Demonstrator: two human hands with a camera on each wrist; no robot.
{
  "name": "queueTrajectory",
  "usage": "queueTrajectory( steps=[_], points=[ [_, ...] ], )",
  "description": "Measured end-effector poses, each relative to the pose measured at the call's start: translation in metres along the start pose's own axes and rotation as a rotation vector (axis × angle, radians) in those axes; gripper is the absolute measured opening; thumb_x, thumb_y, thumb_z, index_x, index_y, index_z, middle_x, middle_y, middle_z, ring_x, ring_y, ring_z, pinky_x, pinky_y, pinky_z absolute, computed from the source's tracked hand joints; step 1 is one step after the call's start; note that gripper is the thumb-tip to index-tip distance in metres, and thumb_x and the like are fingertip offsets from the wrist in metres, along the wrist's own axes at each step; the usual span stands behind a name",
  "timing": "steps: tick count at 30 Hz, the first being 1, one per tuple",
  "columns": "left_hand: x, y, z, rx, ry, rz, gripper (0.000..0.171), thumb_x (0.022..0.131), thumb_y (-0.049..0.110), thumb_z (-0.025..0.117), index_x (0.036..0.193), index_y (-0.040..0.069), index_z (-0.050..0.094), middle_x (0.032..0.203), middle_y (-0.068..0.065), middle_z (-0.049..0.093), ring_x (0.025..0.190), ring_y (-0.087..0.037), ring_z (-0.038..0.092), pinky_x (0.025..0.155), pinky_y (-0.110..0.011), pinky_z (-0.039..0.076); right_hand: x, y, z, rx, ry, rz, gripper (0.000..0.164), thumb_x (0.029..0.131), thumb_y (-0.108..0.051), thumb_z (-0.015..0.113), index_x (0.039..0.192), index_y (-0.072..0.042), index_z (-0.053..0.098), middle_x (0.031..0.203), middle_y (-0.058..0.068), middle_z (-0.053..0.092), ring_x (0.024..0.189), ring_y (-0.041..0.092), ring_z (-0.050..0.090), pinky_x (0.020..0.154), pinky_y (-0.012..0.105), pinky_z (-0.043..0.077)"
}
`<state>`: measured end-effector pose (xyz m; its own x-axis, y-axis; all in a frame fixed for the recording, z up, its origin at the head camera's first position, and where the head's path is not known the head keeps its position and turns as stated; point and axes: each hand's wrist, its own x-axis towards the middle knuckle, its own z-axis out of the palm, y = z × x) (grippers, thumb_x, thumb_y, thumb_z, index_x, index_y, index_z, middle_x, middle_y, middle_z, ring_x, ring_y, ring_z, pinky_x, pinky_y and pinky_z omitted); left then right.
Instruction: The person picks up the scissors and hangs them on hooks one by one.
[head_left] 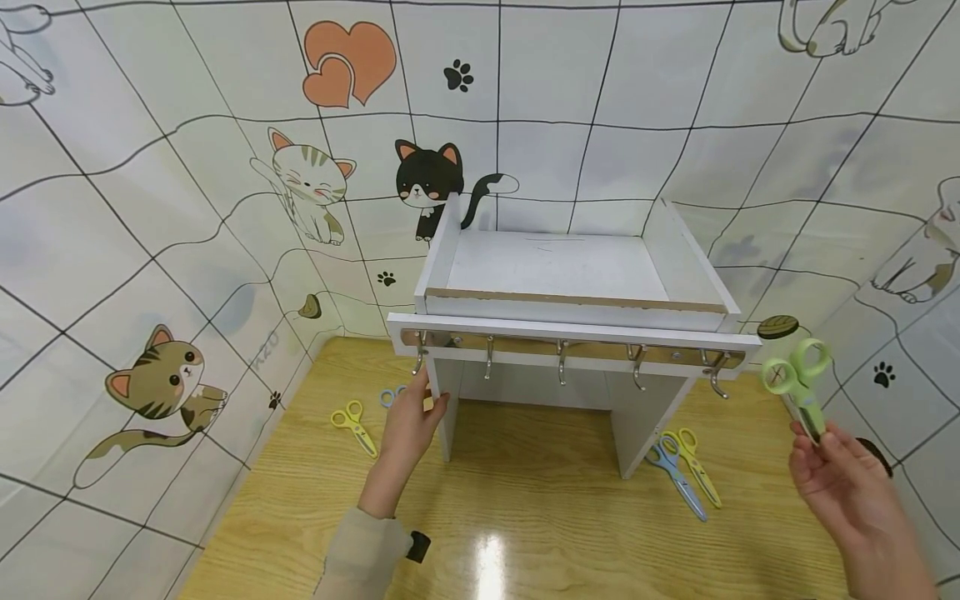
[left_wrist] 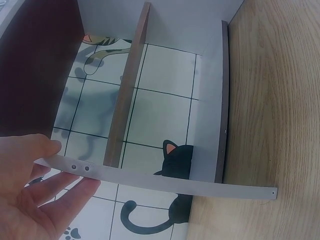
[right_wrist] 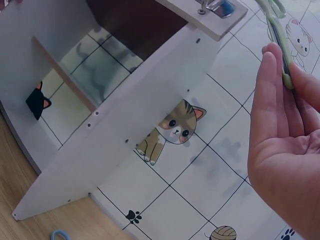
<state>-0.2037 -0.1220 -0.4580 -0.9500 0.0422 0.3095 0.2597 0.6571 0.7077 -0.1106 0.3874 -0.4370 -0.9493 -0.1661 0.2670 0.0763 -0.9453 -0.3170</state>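
A white rack [head_left: 558, 267] stands on the wooden table, with a tray-like top and a row of metal hooks [head_left: 562, 367] along its front rail. My left hand [head_left: 405, 433] grips the front edge of the rack's left side panel, just under the rail; in the left wrist view the thumb and fingers lie on either side of that panel [left_wrist: 165, 184]. Out to the right, my right hand [head_left: 855, 487] pinches light green scissors [head_left: 807, 404] by the blade end, handles upward. In the right wrist view the scissors [right_wrist: 280, 37] are partly cut off by the frame.
Yellow scissors [head_left: 356, 428] lie left of the rack, with blue scissors [head_left: 387, 397] partly hidden behind my left hand. Blue scissors [head_left: 684, 483] and yellow scissors [head_left: 701, 471] lie by the right panel. A cat-patterned tiled covering [head_left: 555, 158] surrounds the table [head_left: 570, 525].
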Motion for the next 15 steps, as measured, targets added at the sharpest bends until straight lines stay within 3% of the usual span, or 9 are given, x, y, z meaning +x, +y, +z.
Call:
queueTrajectory(
  steps=[7, 15],
  points=[
    [0.000, 0.000, 0.000, 0.009, 0.001, 0.002, 0.049, 0.097, 0.013, 0.065, 0.143, 0.018, 0.049, 0.129, -0.017, 0.066, 0.111, -0.036, 0.069, 0.077, -0.039, 0.065, -0.002, 0.011, -0.003, -0.054, -0.141, 0.093, 0.054, 0.108, -0.001, 0.012, 0.125, 0.010, 0.062, 0.123, 0.034, 0.063, 0.110, 0.039, 0.069, 0.097, 0.043, 0.059],
    [-0.001, 0.000, 0.001, 0.006, 0.008, 0.020, 0.051, 0.096, 0.011, 0.064, 0.144, 0.017, 0.048, 0.129, -0.018, 0.066, 0.110, -0.037, 0.069, 0.075, -0.038, 0.065, -0.003, 0.023, -0.010, -0.252, -0.136, 0.147, 0.054, 0.106, 0.005, 0.014, 0.125, 0.007, 0.065, 0.121, 0.028, 0.068, 0.111, 0.031, 0.070, 0.097, 0.037, 0.058]
  ],
)
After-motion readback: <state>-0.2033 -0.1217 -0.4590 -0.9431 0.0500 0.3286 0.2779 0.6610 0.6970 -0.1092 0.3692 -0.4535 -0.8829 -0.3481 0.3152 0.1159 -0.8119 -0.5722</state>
